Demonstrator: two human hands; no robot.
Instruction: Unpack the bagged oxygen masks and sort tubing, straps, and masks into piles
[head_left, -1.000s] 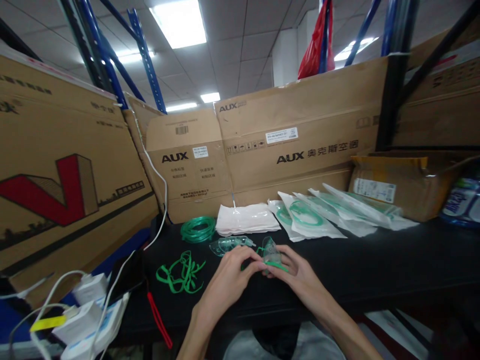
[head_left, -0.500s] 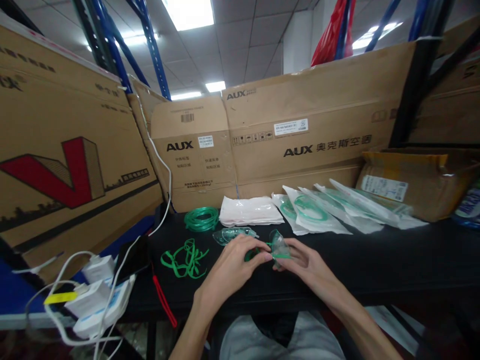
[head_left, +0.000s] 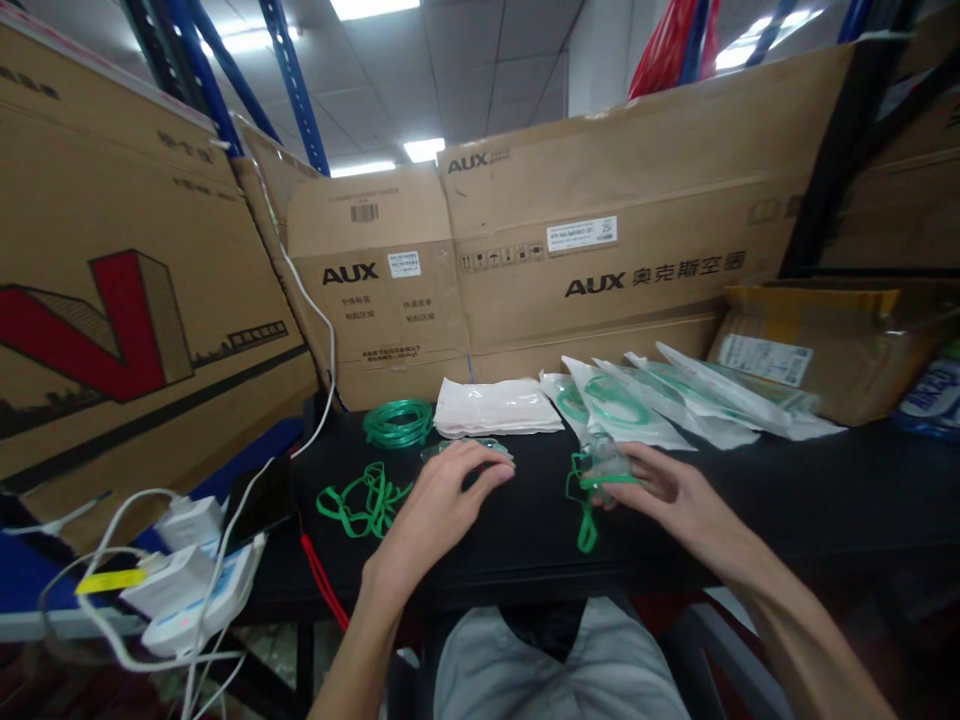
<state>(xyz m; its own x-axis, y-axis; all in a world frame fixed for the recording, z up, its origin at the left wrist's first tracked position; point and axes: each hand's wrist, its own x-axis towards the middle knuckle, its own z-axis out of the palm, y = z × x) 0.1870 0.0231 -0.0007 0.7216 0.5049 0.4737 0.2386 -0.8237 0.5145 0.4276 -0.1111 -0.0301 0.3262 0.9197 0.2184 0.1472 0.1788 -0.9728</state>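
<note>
One clear mask (head_left: 606,460) is held in the right hand (head_left: 679,490), so this hand is the nearer; its long axis I cannot tell. One green strap (head_left: 587,530) hangs from it to the near side. Well apart at left, the left hand (head_left: 442,490) is loosely curved, with a narrow gap and nothing seen in it. Just beyond lies one clear piece (head_left: 491,447), partly hidden. Farther: one green tube coil (head_left: 397,424), one white stack (head_left: 499,407), at least four packets (head_left: 622,415).

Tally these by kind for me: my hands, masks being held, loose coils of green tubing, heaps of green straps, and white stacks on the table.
Hands: 2, left hand and right hand
Held clear mask: 1
Loose green tubing coil: 1
Green strap heap: 1
White stack: 1
Total: 6
</note>
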